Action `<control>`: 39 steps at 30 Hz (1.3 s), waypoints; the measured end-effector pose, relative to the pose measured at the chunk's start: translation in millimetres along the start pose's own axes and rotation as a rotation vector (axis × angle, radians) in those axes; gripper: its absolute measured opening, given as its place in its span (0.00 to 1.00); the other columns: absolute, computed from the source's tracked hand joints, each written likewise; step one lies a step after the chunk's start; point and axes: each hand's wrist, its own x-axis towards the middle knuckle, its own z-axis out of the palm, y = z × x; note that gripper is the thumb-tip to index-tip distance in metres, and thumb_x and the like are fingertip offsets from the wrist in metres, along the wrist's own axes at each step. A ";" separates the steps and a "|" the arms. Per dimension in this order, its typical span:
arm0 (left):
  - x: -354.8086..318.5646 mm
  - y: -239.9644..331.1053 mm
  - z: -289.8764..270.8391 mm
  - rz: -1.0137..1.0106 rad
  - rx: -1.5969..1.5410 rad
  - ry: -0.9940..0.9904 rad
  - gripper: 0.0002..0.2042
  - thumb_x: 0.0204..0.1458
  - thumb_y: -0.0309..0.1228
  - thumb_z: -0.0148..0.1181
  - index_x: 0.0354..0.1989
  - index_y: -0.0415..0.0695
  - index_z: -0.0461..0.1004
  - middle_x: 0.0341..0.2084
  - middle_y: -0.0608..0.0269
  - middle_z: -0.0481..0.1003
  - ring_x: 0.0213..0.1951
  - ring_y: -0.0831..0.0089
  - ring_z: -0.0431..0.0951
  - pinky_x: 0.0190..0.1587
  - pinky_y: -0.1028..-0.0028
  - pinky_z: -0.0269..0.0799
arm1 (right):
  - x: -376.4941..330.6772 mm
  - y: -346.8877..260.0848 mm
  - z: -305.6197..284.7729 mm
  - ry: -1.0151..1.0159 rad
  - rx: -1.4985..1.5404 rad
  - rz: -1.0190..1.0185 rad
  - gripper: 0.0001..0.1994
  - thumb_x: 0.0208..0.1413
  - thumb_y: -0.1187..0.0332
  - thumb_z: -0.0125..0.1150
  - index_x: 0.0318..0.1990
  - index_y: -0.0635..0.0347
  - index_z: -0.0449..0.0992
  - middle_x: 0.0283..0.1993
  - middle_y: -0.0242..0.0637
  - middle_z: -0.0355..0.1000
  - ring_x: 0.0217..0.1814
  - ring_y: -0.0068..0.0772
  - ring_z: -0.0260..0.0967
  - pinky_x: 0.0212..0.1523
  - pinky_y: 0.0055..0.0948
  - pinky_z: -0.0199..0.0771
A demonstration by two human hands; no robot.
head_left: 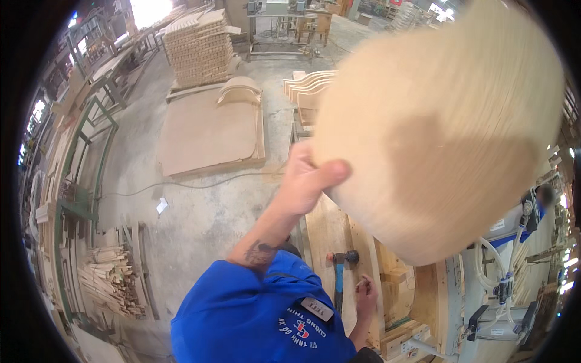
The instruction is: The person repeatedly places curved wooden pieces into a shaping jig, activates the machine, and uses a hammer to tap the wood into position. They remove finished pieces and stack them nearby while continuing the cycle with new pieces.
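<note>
A large curved plywood panel (363, 115), pale and rounded at its corners, is raised in front of me and fills the upper right. My left hand (307, 178) grips its left edge, thumb on the near face and fingers hidden behind. Lower down, my right hand (366, 295) is over the wooden bench (327, 224), its fingers loosely bent and apart with nothing visible in them. Beside it on the bench lies a mallet (339, 281) with a blue handle and a black and orange head.
A wooden press form with clamps and air hoses (499, 290) stands at right; a person in blue (538, 209) is partly visible beyond. Curved plywood pieces (308, 85) lie behind the bench. Flat boards (212, 133), a tall wood stack (200, 51) and wood strips (115, 281) occupy the left floor.
</note>
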 end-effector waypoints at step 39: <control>-155.3 -290.6 -28.6 -1.436 -0.738 -0.267 0.21 0.66 0.47 0.38 0.51 0.43 0.71 0.23 0.69 0.66 0.31 0.73 0.67 0.44 0.69 0.66 | -13.0 24.6 44.9 0.834 1.922 -0.163 0.25 0.62 0.42 0.45 0.41 0.58 0.70 0.16 0.24 0.50 0.19 0.23 0.52 0.28 0.28 0.61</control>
